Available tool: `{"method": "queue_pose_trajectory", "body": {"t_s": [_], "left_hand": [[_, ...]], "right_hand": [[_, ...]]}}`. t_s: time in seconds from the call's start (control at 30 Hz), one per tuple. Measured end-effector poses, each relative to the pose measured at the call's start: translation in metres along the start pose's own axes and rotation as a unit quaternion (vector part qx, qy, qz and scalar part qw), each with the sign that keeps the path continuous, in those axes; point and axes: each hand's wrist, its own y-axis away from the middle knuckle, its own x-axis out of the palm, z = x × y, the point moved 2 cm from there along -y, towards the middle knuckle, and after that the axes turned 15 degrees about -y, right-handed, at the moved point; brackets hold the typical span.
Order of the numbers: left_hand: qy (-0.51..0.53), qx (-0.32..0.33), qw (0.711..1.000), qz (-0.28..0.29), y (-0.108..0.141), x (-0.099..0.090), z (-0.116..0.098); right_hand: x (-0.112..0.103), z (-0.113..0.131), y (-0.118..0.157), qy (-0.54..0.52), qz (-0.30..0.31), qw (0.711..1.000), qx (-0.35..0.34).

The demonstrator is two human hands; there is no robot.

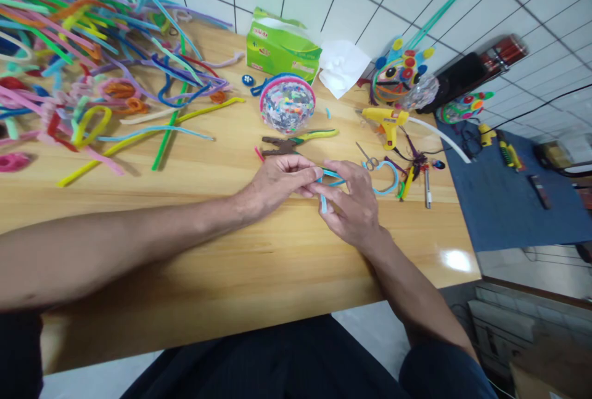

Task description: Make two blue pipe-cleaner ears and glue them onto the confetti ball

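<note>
Both hands meet over the front middle of the table around a light blue pipe cleaner [323, 203]. My left hand [282, 182] pinches it between thumb and forefinger. My right hand [354, 201] is closed on it from the other side, and a short end hangs down between the hands. Part of the pipe cleaner is hidden by the fingers. Just beyond them lie pliers [277, 145] with yellow-green handles. Farther back stands a clear bowl-shaped piece [287, 106] filled with colourful bits and rimmed in pink and blue.
Many coloured pipe cleaners [115, 72] are heaped at the left. A green tissue pack [282, 47] stands at the back. Toward the right are a yellow glue gun [387, 124], small scissors [369, 158], a utility knife [428, 188], decorated pieces [400, 75] and a dark red flask [502, 53].
</note>
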Motion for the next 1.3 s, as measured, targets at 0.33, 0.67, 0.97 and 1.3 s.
{"method": "queue_pose_trajectory", "body": {"t_s": [0.33, 0.67, 0.97, 1.3], "left_hand": [[-0.078, 0.085, 0.992, -0.052, 0.002, -0.001, -0.010], [-0.034, 0.082, 0.996, 0.000, -0.001, 0.001, -0.001], [-0.076, 0.094, 0.993, -0.003, -0.006, 0.000, 0.000], [-0.027, 0.063, 0.997, -0.020, -0.009, -0.007, 0.010]], "right_hand": [[0.003, -0.002, -0.001, -0.347, -0.085, 0.846, 0.395], [0.016, -0.002, -0.004, -0.399, -0.084, 0.776, 0.482], [0.016, -0.006, -0.002, -0.375, -0.057, 0.799, 0.467], [0.014, -0.018, 0.003, -0.428, -0.034, 0.782, 0.452]]}}
